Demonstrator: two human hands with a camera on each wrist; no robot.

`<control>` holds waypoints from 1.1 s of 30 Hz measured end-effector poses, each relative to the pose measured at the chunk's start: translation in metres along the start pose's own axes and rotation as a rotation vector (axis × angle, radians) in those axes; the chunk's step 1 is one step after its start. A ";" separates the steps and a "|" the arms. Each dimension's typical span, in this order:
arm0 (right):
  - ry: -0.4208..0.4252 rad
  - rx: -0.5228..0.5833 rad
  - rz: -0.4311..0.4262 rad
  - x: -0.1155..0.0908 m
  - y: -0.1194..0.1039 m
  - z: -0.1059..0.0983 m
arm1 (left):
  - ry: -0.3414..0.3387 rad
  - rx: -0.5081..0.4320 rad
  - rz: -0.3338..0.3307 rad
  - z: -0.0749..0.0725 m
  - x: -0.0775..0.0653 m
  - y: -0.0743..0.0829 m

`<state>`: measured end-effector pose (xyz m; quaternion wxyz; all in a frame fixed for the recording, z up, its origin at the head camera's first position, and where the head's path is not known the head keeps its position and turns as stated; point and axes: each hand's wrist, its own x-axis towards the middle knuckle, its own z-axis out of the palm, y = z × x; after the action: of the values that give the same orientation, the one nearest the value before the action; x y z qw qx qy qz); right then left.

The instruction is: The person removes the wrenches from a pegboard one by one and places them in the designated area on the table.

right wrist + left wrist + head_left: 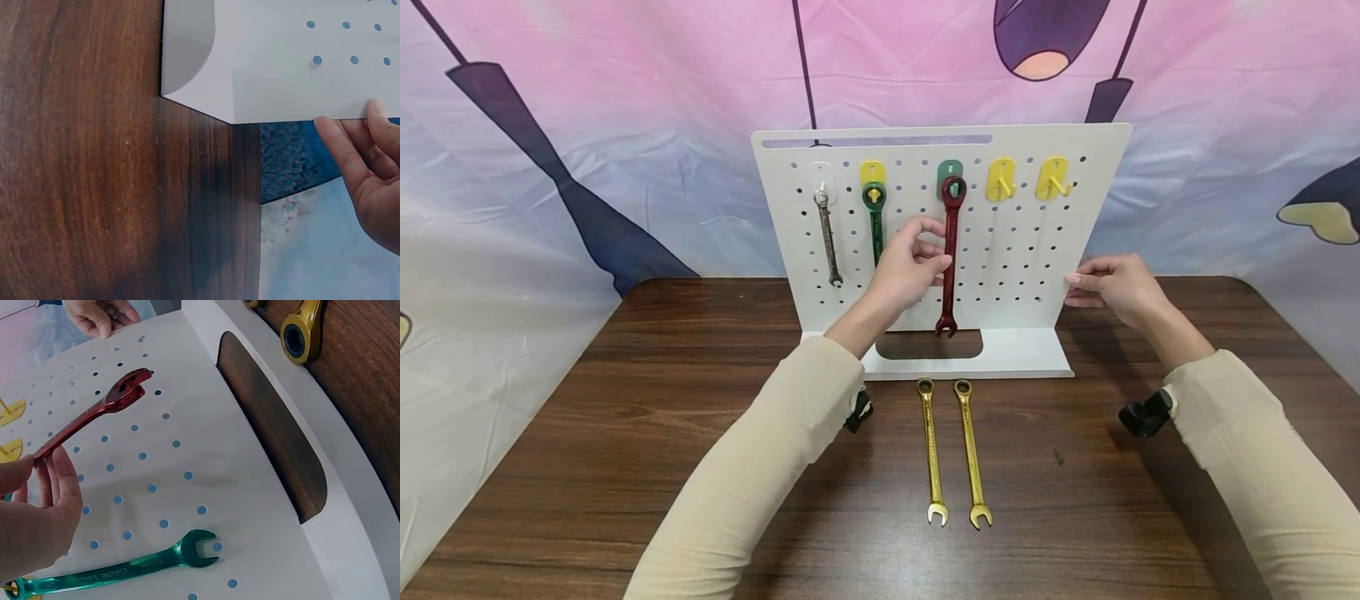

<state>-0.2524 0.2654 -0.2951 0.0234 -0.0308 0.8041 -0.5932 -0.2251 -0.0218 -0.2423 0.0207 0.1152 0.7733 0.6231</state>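
Note:
My left hand (904, 268) pinches a red combination wrench (950, 258) by the shaft between thumb and fingers. The wrench hangs upright, its ring end over the green hook (950, 169) and its open jaw downward. At the right edge of the white pegboard (1015, 283), my right hand (1116, 287) grips the board, thumb in front and fingers at the edge. A green wrench (119, 569) hangs on a yellow hook (872, 171) left of the red one, partly hidden by my left hand in the head view. Further left, a small silver wrench (828, 242) hangs on a white hook (822, 173).
Two gold wrenches (932, 450) (973, 454) lie side by side on the brown wooden table (700, 433), in front of the board's base. Two more yellow hooks (1001, 179) (1054, 178) sit bare at the board's right. A patterned cloth (715, 167) hangs behind.

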 end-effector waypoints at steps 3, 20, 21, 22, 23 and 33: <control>0.002 0.016 0.010 -0.002 -0.002 0.001 | 0.000 -0.008 0.006 0.001 -0.001 0.000; 0.006 -0.018 0.020 0.000 -0.001 0.000 | -0.048 -0.043 0.015 0.000 -0.009 0.001; 0.006 -0.021 0.019 0.000 -0.001 0.000 | -0.051 -0.047 0.017 -0.001 -0.010 0.002; 0.006 -0.026 0.020 0.000 -0.001 0.000 | -0.053 -0.049 0.017 -0.001 -0.010 0.002; 0.007 -0.029 0.019 0.000 -0.001 0.000 | -0.055 -0.051 0.017 -0.001 -0.010 0.002; 0.002 0.002 0.011 0.000 -0.001 0.000 | -0.063 -0.090 0.008 -0.002 -0.013 0.004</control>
<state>-0.2520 0.2649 -0.2943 0.0257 -0.0259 0.8037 -0.5939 -0.2118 -0.0256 -0.2394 0.0475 0.1367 0.7429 0.6536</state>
